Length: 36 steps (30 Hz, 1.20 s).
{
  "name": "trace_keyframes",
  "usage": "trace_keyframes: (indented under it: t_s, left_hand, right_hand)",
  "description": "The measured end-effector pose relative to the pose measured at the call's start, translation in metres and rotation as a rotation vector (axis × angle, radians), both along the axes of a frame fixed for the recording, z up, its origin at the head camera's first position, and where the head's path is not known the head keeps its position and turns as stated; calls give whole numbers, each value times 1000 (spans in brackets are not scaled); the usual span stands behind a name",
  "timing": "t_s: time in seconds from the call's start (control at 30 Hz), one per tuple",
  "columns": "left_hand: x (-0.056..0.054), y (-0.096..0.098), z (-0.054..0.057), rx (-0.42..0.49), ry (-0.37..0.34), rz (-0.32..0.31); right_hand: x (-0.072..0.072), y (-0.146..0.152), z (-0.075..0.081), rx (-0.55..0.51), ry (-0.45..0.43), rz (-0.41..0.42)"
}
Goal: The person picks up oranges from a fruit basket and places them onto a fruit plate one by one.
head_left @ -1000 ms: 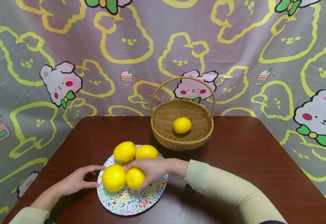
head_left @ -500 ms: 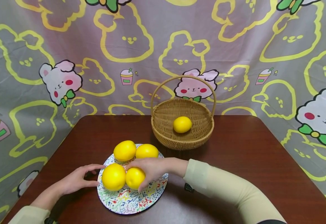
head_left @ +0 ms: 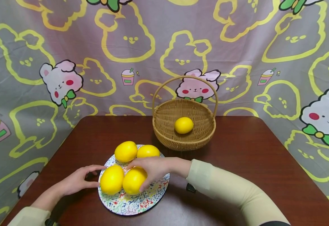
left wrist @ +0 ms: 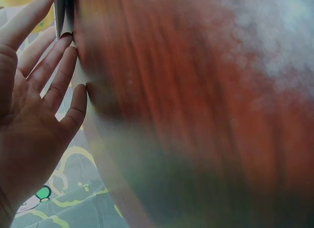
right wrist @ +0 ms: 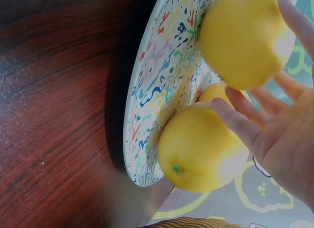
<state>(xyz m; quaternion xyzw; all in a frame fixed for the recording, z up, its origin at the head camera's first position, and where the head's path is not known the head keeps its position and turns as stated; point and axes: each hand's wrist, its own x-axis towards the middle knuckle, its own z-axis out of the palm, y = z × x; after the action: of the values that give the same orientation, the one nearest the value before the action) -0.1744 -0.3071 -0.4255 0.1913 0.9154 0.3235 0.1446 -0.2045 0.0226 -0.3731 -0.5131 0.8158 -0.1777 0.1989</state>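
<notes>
A round plate (head_left: pixel 136 204) with colourful squiggles carries several yellow lemons. My left hand (head_left: pixel 75 182) is at its left rim, thumb and fingers spread. In the left wrist view those fingers (left wrist: pixel 61 73) are extended by the plate's dark edge. Over the plate, my right hand (head_left: pixel 156 171) has its thumb and fingers spread loosely about the near right lemon (head_left: pixel 134 181). Beside that lemon lies the near left lemon (head_left: pixel 112 180). Behind them sit a back left lemon (head_left: pixel 126 151) and a back right lemon (head_left: pixel 148 151), the latter partly hidden by my right hand.
A wicker basket (head_left: pixel 181 146) with a tall handle stands behind the plate to the right. One lemon (head_left: pixel 184 125) lies inside it. The brown wooden table (head_left: pixel 237 150) runs back to a patterned cloth (head_left: pixel 141 37).
The near right lemon has shifted slightly left and turned between my right thumb and fingers. The near left lemon has turned and shifted slightly left too. Both hands have barely moved.
</notes>
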Motion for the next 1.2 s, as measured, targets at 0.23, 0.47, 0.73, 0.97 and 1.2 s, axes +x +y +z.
trace_keyframes:
  t_s: [0.23,0.47,0.73,0.97,1.2]
  left_hand:
    - [-2,-2,-1,10,-13,-18]
    - [-2,-2,0,4,-25,-16]
    - [-2,-2,0,-12,-30,6]
    - [-2,-2,-2,-4,-18,-4]
    - [-4,-2,-2,-5,-27,10]
  right_hand:
    - [-1,1,0,-3,6,10]
    - [-2,1,-1,-28,-17,16]
    - [-4,2,-3,-46,-32,24]
    - [-6,4,-2,-53,-57,22]
    - [-10,7,5,-74,-48,11]
